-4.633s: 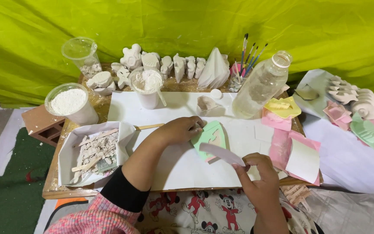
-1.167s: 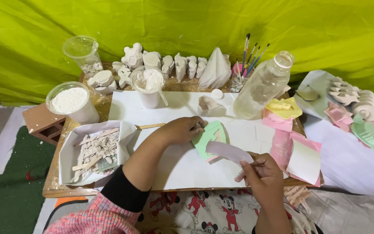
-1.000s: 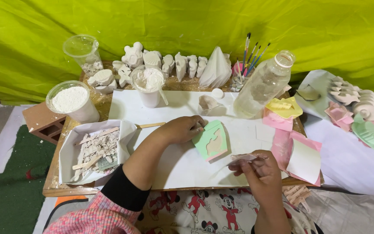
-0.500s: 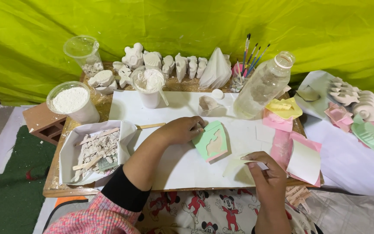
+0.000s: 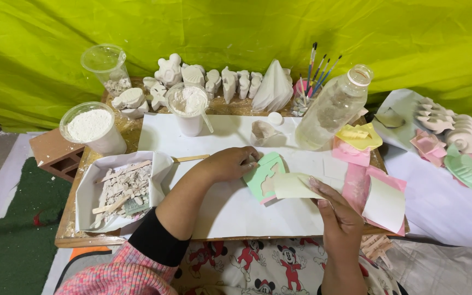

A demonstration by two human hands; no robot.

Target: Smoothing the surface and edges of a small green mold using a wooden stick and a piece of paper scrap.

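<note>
Head view. The left hand [image 5: 230, 164] is pressing its curled fingers on the left edge of a green mould [image 5: 265, 176] — a flat, house-shaped form lying on the white sheet [image 5: 230, 210] that covers the wooden board [image 5: 72, 240]. The right hand [image 5: 341, 218] is pinching a pale yellow sheet [image 5: 293, 186] between thumb and fingertips, holding it just over the mould's right side, overlapping it. Behind, a cup of white paste with a stick [image 5: 189, 109], a tub of white powder [image 5: 91, 128], a clear bottle [image 5: 331, 109], a row of white plaster casts [image 5: 214, 82] and a pot of brushes [image 5: 312, 82] are standing; a paper tray of plaster scraps [image 5: 118, 188] is lying at left. Judged from this pose, the step goes best with the left hand keeping the mould flat while the sheet is moved slowly and evenly — no tugging, since thin material may tear.
</note>
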